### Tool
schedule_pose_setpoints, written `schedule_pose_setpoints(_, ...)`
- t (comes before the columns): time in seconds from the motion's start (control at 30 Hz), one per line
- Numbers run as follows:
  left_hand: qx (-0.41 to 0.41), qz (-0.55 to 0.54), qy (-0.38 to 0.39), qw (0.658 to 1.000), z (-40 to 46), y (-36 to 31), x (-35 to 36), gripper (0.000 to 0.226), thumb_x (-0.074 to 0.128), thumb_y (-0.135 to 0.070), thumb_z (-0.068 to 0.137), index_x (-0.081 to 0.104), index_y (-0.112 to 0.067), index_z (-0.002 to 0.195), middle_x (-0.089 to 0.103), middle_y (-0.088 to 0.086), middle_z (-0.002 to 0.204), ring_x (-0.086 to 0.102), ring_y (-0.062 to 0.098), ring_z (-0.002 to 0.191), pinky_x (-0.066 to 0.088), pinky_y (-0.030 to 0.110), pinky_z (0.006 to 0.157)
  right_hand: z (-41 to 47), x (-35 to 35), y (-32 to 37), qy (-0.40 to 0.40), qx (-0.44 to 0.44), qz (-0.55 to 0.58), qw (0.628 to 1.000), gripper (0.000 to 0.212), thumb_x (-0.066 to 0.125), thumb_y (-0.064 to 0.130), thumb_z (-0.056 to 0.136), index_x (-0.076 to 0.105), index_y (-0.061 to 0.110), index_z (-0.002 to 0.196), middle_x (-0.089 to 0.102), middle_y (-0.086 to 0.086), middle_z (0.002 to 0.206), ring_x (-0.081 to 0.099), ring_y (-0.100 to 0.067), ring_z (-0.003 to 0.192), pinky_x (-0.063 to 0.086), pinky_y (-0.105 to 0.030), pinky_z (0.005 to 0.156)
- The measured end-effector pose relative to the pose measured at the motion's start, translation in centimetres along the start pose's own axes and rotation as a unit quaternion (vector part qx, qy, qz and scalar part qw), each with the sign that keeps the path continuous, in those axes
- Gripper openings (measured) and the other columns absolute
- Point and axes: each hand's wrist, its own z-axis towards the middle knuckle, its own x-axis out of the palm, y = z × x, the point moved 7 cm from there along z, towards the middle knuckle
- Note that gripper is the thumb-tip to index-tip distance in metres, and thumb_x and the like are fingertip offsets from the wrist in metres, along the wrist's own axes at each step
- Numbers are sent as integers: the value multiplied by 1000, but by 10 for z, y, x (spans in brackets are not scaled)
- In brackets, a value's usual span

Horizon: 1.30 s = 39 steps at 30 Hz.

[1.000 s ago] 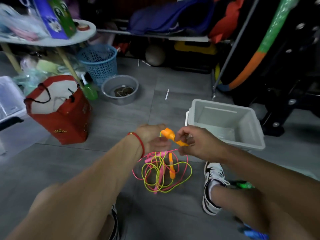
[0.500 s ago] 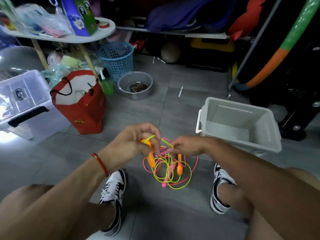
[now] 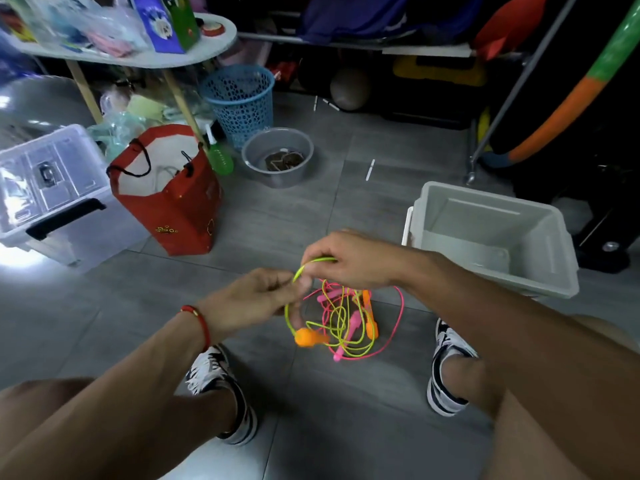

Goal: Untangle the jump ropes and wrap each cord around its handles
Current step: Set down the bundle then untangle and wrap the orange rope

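Both hands work over a tangle of two ropes on the grey tile floor (image 3: pixel 104 306), between the person's two shoes. The left hand (image 3: pixel 252 299) has its grip pinched on the yellow cord (image 3: pixel 341 318) where it loops down to an orange handle (image 3: pixel 306 338) lying just below the fingers; the right hand (image 3: pixel 349 261) has its grip closed on the same cord, lifting an arc of it above the pile. A second orange handle (image 3: pixel 370 315) lies at the right of the tangle, and the pink cord (image 3: pixel 398 327) with its pink handles (image 3: pixel 346 336) is wound through the yellow loops and spreads widest toward the right shoe (image 3: pixel 446 368). The left shoe (image 3: pixel 221 386) sits near the heap's left edge. Open floor lies left of the left arm and ahead of the hands up to a grey bowl (image 3: pixel 277 157). A grey bin (image 3: pixel 491 237) stands close on the right, its near corner just beside the right wrist. A red bag (image 3: pixel 173 199) stands ahead left, with a clear box (image 3: pixel 52 199) beyond it at the frame's left edge and a blue basket (image 3: pixel 239 98) farther back under a white worktop (image 3: pixel 138 57). The bag carries a small gold mark low on its side, too blurred to read; no other writing is legible.
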Motion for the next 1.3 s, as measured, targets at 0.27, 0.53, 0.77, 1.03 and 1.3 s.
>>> schedule_pose_setpoints(0.27, -11, 100, 12, 995, -10, 16, -26, 44, 44, -27, 105, 66, -3, 75, 75, 11, 80, 70, 23, 82, 53, 24, 83, -24, -9, -126, 94, 190, -170, 962, 30, 53, 45, 99, 56, 23, 80, 56, 4, 78, 58, -24, 84, 46, -32, 72)
schedule_pose_setpoints(0.53, -10, 69, 15, 997, -3, 22, -2, 14, 75, -8, 86, 65, -1, 94, 68, 9, 78, 65, 11, 78, 54, 30, 81, -6, -4, -9, 3, -17, -75, 997, 38, 57, 48, 97, 60, 24, 68, 52, 10, 54, 47, -7, 54, 39, -18, 54)
schedule_pose_setpoints(0.77, 8, 54, 43, 998, -6, -5, -12, 32, 41, -21, 107, 62, -6, 88, 47, -3, 44, 68, 35, 63, 52, 47, 79, -8, 23, -59, 109, 86, -64, 988, 43, 59, 54, 94, 64, 15, 78, 59, -3, 68, 47, -14, 61, 39, -30, 57)
schedule_pose_setpoints(1.03, -157, 33, 158, 974, -39, 16, -29, 33, 60, -32, 98, 63, -4, 81, 64, 28, 65, 69, 42, 70, 58, 51, 81, -16, -55, -129, -116, 172, -117, 971, 14, 66, 32, 91, 68, 21, 81, 68, -1, 78, 63, -21, 76, 52, -35, 74)
schedule_pose_setpoints(1.3, -115, 91, 35, 989, -5, 23, -13, 35, 76, -13, 86, 61, -10, 117, 76, 14, 92, 73, 25, 93, 54, 28, 87, -10, -51, -40, -120, 25, 53, 991, 24, 69, 48, 86, 78, 28, 96, 74, 0, 86, 69, -20, 85, 55, -42, 79)
